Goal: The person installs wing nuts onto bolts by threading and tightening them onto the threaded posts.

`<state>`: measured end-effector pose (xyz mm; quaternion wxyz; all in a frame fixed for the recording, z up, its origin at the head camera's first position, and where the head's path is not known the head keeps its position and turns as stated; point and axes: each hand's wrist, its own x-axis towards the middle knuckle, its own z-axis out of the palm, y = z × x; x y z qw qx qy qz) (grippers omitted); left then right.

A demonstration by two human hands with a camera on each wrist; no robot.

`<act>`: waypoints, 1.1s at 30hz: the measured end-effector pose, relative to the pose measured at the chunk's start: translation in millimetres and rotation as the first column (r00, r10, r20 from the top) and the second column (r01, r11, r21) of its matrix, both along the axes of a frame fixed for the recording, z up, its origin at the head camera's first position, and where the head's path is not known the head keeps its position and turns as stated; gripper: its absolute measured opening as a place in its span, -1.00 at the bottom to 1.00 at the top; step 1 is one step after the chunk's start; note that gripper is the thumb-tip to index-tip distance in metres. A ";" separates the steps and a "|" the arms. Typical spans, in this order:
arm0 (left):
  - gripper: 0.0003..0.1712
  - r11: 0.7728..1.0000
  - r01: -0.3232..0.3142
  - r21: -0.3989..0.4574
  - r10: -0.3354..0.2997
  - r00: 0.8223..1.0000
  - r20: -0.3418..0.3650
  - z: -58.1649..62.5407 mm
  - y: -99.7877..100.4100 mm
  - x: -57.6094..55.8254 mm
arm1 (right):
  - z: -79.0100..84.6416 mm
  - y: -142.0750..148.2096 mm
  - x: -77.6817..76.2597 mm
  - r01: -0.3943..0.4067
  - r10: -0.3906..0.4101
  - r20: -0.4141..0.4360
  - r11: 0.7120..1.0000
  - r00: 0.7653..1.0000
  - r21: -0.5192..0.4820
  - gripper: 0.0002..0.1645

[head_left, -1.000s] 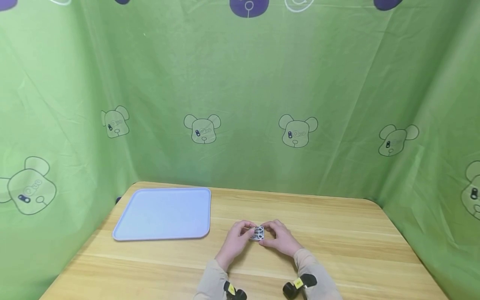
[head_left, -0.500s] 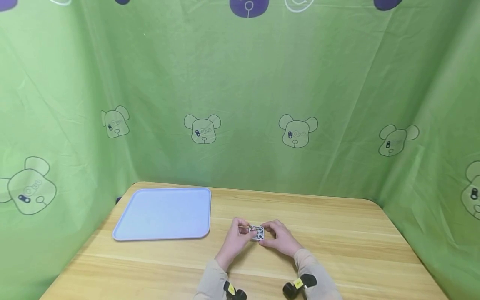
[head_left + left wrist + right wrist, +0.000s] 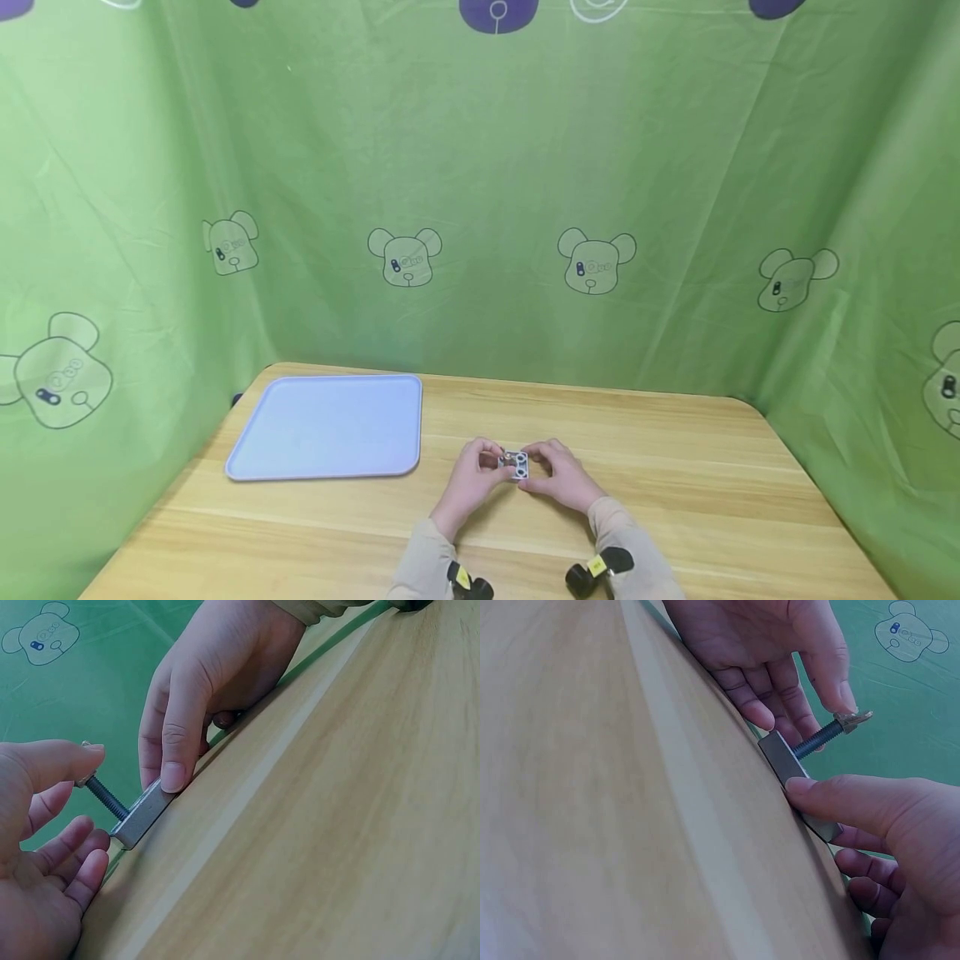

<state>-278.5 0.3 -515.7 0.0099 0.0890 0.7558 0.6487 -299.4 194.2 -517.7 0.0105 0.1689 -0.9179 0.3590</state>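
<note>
A small, thick metal plate (image 3: 522,467) with ring-like round shapes on its upper face stands out between both hands. My right hand (image 3: 562,479) grips it from the right, thumb on the near side and fingers at the far side. A threaded bolt (image 3: 819,739) sticks up from the plate's left part, with a wing nut (image 3: 853,721) near its top. My left hand (image 3: 468,482) has its thumb and index finger at that wing nut; its other fingers are loosely curled beside the plate's end. The thumb partly hides the nut in the left wrist view.
A pale blue tray (image 3: 326,429) lies at the back left of the wooden table (image 3: 675,433). Green printed curtains (image 3: 495,183) surround the back and sides. Each sleeve carries a black wrist camera (image 3: 581,579).
The left fingers and thumb have shifted around the wing nut, spreading out and then drawing in again. The right hand and the plate have stayed put.
</note>
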 end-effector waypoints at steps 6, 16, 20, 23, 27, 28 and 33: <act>-0.63 1.000 0.007 0.012 -0.007 1.000 -0.002 0.8 0.0 0.6 | 0.0 0.6 0.1 0.000 0.000 -0.001 1.000 1.000 0.002 -0.34; -0.66 1.000 0.014 -0.018 -0.014 1.000 -0.023 0.0 -0.1 -0.3 | -1.4 0.3 -0.2 0.007 -0.007 0.005 1.000 1.000 -0.006 -0.35; -0.75 0.999 0.007 -0.044 -0.009 0.999 -0.046 -1.8 0.7 -1.3 | -2.0 -0.1 0.5 0.019 -0.019 0.003 1.000 1.000 -0.012 -0.37; -0.79 0.998 0.005 -0.057 -0.008 0.998 -0.056 -3.4 0.7 -2.1 | -3.0 0.4 0.0 0.017 -0.017 0.003 1.000 1.000 -0.006 -0.37; -0.82 0.997 0.002 -0.076 -0.007 0.998 -0.069 -4.4 0.5 -2.8 | -3.8 1.4 -1.2 0.005 -0.005 0.003 1.000 1.000 0.005 -0.36; -0.82 0.997 0.000 -0.083 -0.006 0.997 -0.074 -4.2 0.5 -2.5 | -3.9 1.4 -1.2 0.004 -0.004 0.004 1.000 1.000 0.004 -0.36; -0.79 0.997 0.000 -0.082 -0.006 0.998 -0.068 -3.2 0.3 -2.2 | -3.6 0.5 -0.6 0.014 -0.014 0.007 1.000 1.000 -0.002 -0.36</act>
